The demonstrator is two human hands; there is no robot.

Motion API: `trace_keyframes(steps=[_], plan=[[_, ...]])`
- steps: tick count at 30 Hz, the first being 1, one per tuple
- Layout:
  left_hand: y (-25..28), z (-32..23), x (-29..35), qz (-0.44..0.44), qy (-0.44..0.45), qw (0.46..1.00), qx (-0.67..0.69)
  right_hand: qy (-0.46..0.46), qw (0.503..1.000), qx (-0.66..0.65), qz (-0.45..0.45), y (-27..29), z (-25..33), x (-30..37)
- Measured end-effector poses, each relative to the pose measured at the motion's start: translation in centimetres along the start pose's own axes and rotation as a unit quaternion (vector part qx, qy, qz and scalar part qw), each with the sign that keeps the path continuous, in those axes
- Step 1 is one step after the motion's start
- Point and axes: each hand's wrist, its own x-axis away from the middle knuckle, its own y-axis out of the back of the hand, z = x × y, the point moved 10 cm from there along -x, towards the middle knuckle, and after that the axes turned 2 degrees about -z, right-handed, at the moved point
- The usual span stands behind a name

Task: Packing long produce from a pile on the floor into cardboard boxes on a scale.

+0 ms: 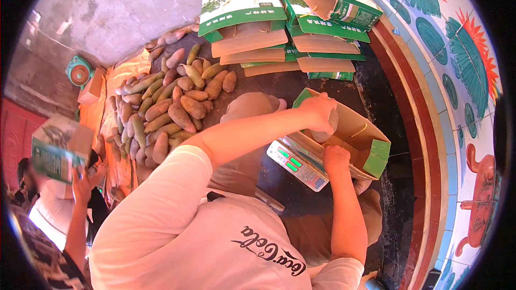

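Observation:
My left hand [318, 114] is closed round a soil-dusted radish [325, 130], held over the opening of a carton [370, 121]. The carton is green outside and plain brown inside, with a thin yellow cord handle and a green end flap. At its near edge my right hand [337, 157] is closed on the cardboard wall; the fingers are partly hidden. Under the carton's near side is a digital scale [299, 165] with lit green displays and a keypad. The scale's platform is covered by the carton. What lies at the carton's bottom is hidden.
A heap of green and brown radishes [183, 108] lies to the left on orange sheeting [107, 108]. Open green-and-white cartons [244, 13] are stacked at the back, beside a tiled, painted wall [430, 48]. At far left, another person's hand [83, 185] holds up a carton [59, 147].

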Motion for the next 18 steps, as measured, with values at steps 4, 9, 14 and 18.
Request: trace_keyframes(steps=[4, 9, 14, 18], plan=[[-4.2, 1.2, -1.3, 0.051, 0.058, 0.996, -0.053, 0.017, 0.999, 0.0, -0.037, 0.7, 0.0, 0.1], [-7.4, 3.4, -1.4, 0.093, 0.111, 0.987, -0.071, 0.007, 1.0, -0.003, -0.014, 0.3, -0.2, -0.1], [-9.7, 4.2, -1.6, 0.121, 0.108, 0.985, -0.061, 0.02, 1.0, -0.013, -0.017, 0.2, -0.1, 0.0], [-11.4, 4.6, -1.4, 0.138, 0.103, 0.984, -0.046, 0.026, 0.999, -0.021, -0.027, 0.2, 0.1, 0.0]])
